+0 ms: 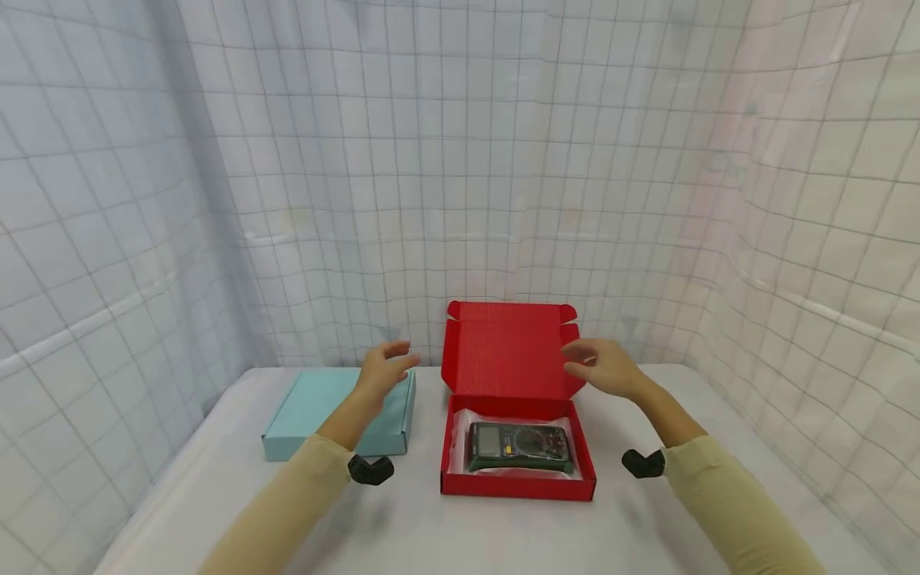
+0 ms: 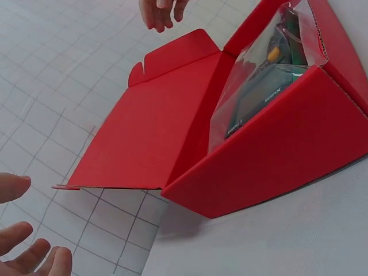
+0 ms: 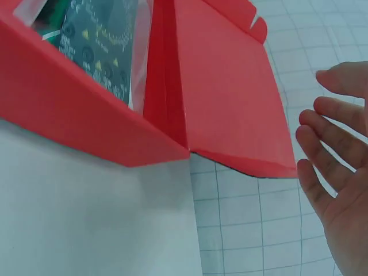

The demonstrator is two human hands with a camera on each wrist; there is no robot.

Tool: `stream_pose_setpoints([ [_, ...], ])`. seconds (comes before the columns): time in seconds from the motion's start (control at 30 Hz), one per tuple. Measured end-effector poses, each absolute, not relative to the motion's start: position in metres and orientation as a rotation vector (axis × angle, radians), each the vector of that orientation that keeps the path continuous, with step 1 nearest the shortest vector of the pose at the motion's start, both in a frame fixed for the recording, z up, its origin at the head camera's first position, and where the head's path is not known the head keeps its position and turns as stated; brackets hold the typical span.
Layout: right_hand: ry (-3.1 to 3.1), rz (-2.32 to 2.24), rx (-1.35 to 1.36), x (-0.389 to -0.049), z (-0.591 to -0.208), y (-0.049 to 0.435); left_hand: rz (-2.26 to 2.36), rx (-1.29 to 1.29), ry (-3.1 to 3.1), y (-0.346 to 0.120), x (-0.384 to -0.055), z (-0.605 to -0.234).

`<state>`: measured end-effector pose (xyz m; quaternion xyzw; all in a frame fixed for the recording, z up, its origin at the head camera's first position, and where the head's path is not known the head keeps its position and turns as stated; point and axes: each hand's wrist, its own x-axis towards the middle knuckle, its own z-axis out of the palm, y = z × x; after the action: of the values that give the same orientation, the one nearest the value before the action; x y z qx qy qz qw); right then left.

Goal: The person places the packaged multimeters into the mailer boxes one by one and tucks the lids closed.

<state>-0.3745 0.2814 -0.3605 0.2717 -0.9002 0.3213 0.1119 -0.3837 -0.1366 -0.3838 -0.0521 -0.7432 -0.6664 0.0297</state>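
Toward the far edge of the surface (image 1: 532, 535), the left hand (image 1: 381, 374) and right hand (image 1: 605, 367), empty with fingers loosely parted, flank the lid (image 1: 510, 351) of a red box (image 1: 513, 485), seemingly tipped back to expose the multimeter (image 1: 521, 447) inside, a blue box (image 1: 316, 399) at left.
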Motion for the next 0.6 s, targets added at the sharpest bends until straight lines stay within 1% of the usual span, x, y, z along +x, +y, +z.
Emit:
stream_pose_setpoints([
  [0.23, -2.579, 0.989, 0.672, -0.391, -0.363, 0.292, -2.050, -0.148, -2.273, -0.124, -0.403, -0.392],
  [0.43, -2.516, 1.019, 0.558, -0.399, -0.368, 0.299, -2.064, -0.320, -2.274, -0.118, -0.421, -0.398],
  [0.6, -2.519, 1.083, 0.457, -0.404, -0.376, 0.300, -2.146, -0.427, -2.221, -0.110, -0.428, -0.402],
])
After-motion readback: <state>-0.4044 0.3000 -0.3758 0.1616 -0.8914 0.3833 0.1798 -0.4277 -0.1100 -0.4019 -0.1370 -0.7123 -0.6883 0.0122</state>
